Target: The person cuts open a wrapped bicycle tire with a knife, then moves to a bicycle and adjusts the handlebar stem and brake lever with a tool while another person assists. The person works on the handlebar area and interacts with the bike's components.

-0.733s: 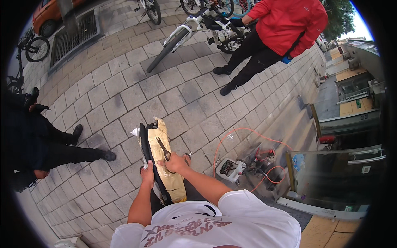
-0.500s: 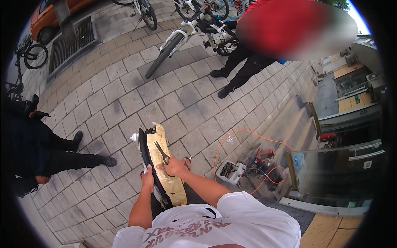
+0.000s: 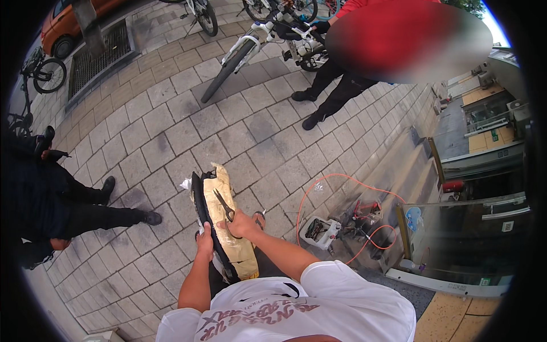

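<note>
Well, I have both pairs of fingers occupied: on the right hand (image 3: 244, 226) they are curled round the handles of the scissors (image 3: 228, 211), and on the left hand (image 3: 205, 240) they grip the near-left edge of the bundle (image 3: 233, 249). Whether the blades are slightly parted, I cannot tell. That bundle stands lengthwise before the white shirt (image 3: 307, 310), tan paper to the right, a black strip (image 3: 200, 199) to the left; the scissors lie along the paper, points away from me.

Against the previous frame, little differs. My view has tipped slightly, so bundle, hands and bike sit a touch higher in it, while the grip looks the same.

Further out, a sandalled foot (image 3: 260, 219) shows just beyond the right hand. To the right, a white tub (image 3: 325, 243) of tools and an orange hose (image 3: 339, 174) crowd the paving (image 3: 171, 125), near a glass door (image 3: 456, 245). Ahead, the bike (image 3: 245, 51) and a person in red (image 3: 364, 34), upper body blurred out, block the way; left, a person in dark clothes (image 3: 85, 214) stands well apart from the bundle.
</note>
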